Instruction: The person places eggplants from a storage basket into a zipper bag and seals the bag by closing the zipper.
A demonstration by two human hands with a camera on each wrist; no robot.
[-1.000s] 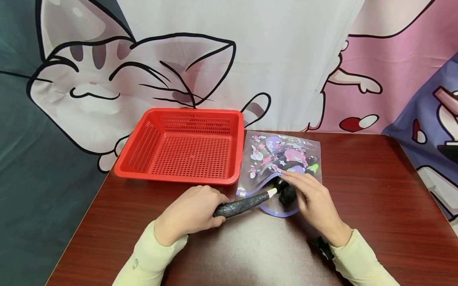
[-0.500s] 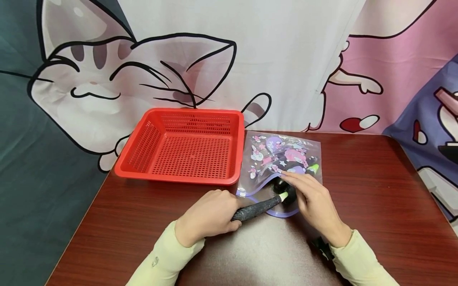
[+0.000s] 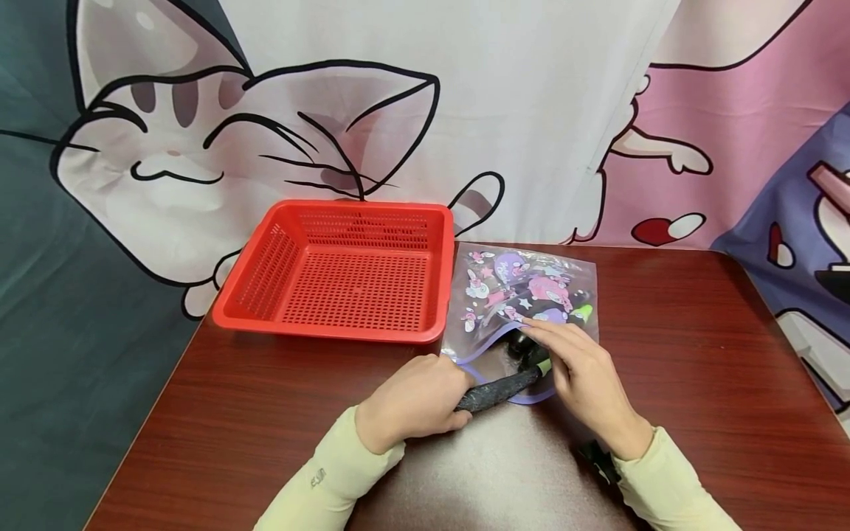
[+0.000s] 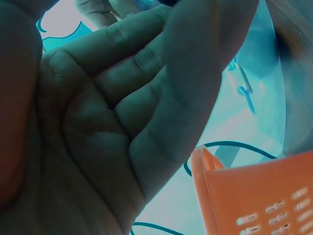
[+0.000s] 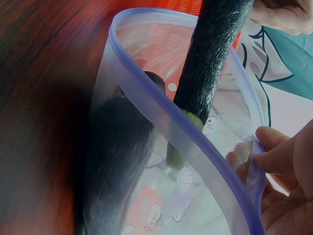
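Note:
My left hand [image 3: 418,402] grips the rear of a long, dark, wrinkled vegetable [image 3: 498,391] with a pale green stem end. Its stem end points right, inside the open mouth of a clear zip bag [image 3: 478,302] with purple edging and cartoon prints. The right wrist view shows the vegetable [image 5: 210,58] tilted down past the purple rim. My right hand [image 3: 584,369] pinches the bag's rim, thumb and fingers on either side of it, and keeps the mouth spread. More dark vegetables [image 5: 120,142] lie in the bag, one with a bright green end [image 3: 582,313]. Only palm and fingers [image 4: 132,98] fill the left wrist view.
A red perforated plastic basket [image 3: 332,335] stands left of the bag, its inside bare. The brown wooden table [image 3: 697,354] runs back to a curtain [image 3: 531,133] printed with a cartoon cat. A black strap [image 3: 600,461] sits at my right wrist.
My left hand has moved right with the vegetable, and its stem end has gone from the bag's mouth further inside, toward my right hand. The right hand and bag stay nearly still.

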